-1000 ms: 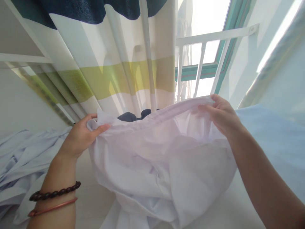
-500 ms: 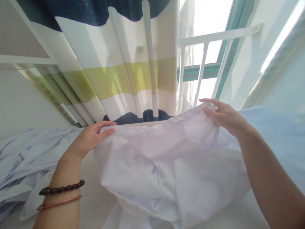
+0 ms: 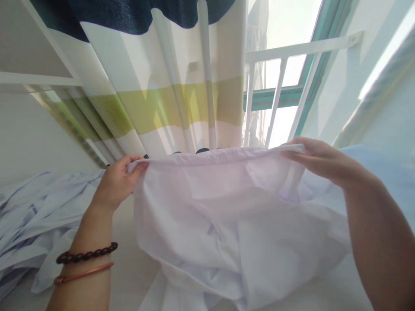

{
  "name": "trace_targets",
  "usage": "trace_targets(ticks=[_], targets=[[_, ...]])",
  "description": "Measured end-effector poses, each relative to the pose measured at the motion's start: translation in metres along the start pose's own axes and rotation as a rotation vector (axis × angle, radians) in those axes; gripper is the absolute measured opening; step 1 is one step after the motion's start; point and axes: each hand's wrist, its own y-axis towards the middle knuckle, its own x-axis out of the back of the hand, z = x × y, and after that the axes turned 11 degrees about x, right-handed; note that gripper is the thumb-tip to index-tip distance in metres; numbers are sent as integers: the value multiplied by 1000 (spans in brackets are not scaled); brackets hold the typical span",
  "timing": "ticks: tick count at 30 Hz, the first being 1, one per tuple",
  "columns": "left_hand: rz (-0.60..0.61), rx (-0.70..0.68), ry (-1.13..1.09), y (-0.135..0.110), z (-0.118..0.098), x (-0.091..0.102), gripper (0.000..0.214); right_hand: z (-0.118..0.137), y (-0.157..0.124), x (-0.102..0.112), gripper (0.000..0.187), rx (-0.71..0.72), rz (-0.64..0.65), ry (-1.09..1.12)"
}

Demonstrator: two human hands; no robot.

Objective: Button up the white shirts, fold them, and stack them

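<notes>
1. Nearest, at the lower left, a dark beaded bracelet (image 3: 87, 253) and a thin reddish bangle (image 3: 83, 274) are worn side by side on the left forearm.
2. A thin white cotton garment (image 3: 227, 229) is held up in the middle of the scene; its lower part hangs in loose folds and bunches at the near bottom edge.
3. The top hem of the garment is drawn taut in a nearly level line between the two hands.
4. The left hand (image 3: 116, 183) is closed on the left corner of the hem, with the cloth pinched between thumb and fingers.
5. The right hand (image 3: 319, 160) is closed on the right corner of the hem, the thumb lying on top and the fingers underneath the cloth.
6. To the left, just beyond the left forearm, a crumpled pale blue cloth (image 3: 35, 216) is spread in wrinkles on a pale surface.
7. To the right, behind the right forearm, a smooth light blue sheet (image 3: 394, 181) is seen.
8. Farther back, a curtain striped in cream, yellow-green and dark blue (image 3: 175, 86) hangs behind the garment, its lower edge hidden by the raised hem.
9. Farthest, to the right of the curtain, a white metal window rail with upright bars (image 3: 292, 73) stands before a teal window frame (image 3: 275, 96), with bright daylight behind.
</notes>
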Motion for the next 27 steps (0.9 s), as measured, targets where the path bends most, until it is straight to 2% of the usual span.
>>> trace_targets(ticks=[3,4,6,8,10,12,13,14,15,17,18,19,21,22,24,27], targets=[[-114,2,-39,-3,-5,0,42,7,3,-9,24,6,-140,243],[-136,-9,-25,-4,-6,-2,42,7,5,-15,23,3,-228,277],[-167,-17,45,-6,-8,-11,40,1,9,-30,22,-37,-382,233],[-166,-67,144,-9,-11,-23,36,-8,12,-46,23,-107,-424,103],[-179,-167,235,-14,-18,-35,37,-15,13,-57,36,-101,-283,-53],[-169,-253,279,-23,-29,-43,40,-14,10,-64,52,9,-125,-232],[-118,-270,274,-28,-36,-46,38,-11,8,-67,56,82,-61,-307],[4,-275,257,-35,-42,-48,35,-6,4,-70,55,146,7,-358],[183,-269,242,-42,-48,-51,34,-1,0,-74,52,191,100,-383],[603,-236,267,-59,-56,-60,41,6,-10,-89,51,215,375,-381],[771,-213,308,-68,-57,-67,50,7,-16,-99,55,195,529,-390],[874,-192,368,-76,-57,-75,61,4,-21,-111,60,148,652,-425],[906,-154,430,-90,-53,-96,80,-8,-30,-135,71,26,813,-499],[892,-136,451,-95,-49,-107,87,-15,-34,-145,74,-12,819,-518],[845,-140,464,-98,-41,-126,93,-31,-38,-160,68,-5,725,-547],[753,-242,430,-94,-28,-145,86,-45,-40,-169,58,39,581,-581]])
